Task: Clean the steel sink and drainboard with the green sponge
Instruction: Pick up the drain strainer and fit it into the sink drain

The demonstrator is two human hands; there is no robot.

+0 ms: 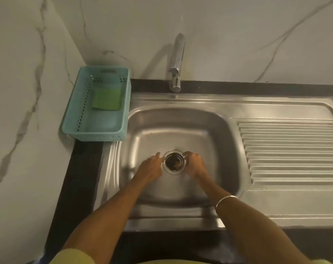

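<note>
Marble-veined walls back a steel sink (215, 130). Landmark: drain strainer (174, 162), basin centre, brown scraps inside. Left hand (151, 168) touches its left rim, right hand (193, 164) its right; fingers curled toward the ring, pinch or mere touch I cannot tell. Green sponge (106, 99) lies up-left of the drain, in the teal basket (76, 119), untouched. Drainboard (291, 149) right of drain. Judgement: lift the strainer level, both sides together, so scraps don't spill; then fetch sponge.
</note>
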